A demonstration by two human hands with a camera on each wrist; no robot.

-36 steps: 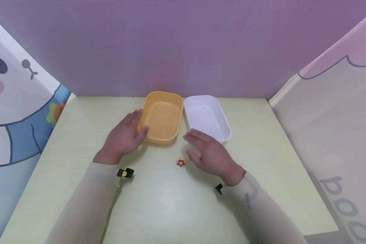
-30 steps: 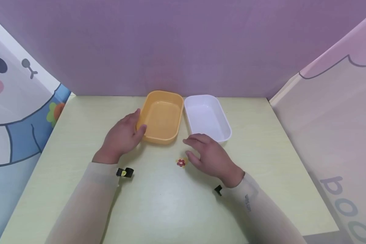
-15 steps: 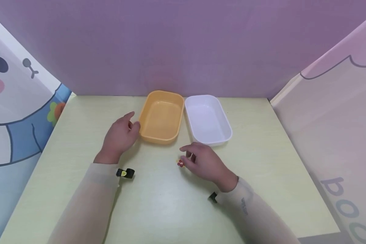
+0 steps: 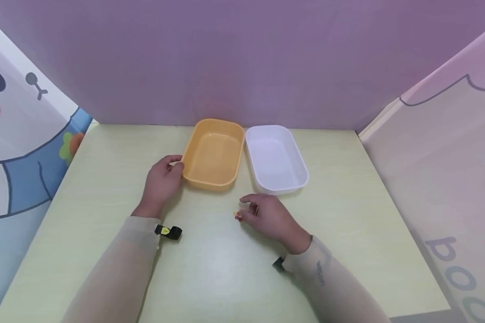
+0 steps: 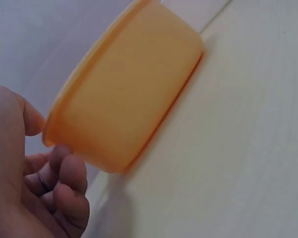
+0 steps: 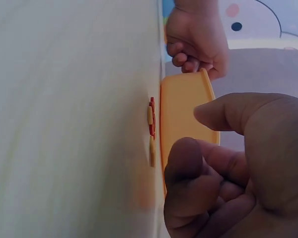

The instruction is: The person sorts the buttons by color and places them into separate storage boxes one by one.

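Observation:
Beside the orange tray (image 4: 213,157), my left hand (image 4: 161,184) pinches its left rim between thumb and curled fingers; the left wrist view shows the thumb at the rim and the fingers below it. A small red and yellow flower-shaped piece (image 4: 238,216) lies on the table in front of the trays, partly covered by my right thumb in the head view. Over it hovers my right hand (image 4: 271,217), fingers loosely bent, with a gap between thumb and forefinger. The right wrist view shows the flower piece (image 6: 152,131) apart from those fingertips.
A white tray (image 4: 276,159) stands to the right of the orange one, both near the purple back wall (image 4: 226,63). Printed cloth panels flank the pale table (image 4: 347,215) on the left and right. Black straps (image 4: 169,232) sit at both wrists.
My left hand has gone from lying with extended fingers along the orange tray to pinching its rim. My right hand has drawn back from the white tray toward the flower piece, its fingers bending.

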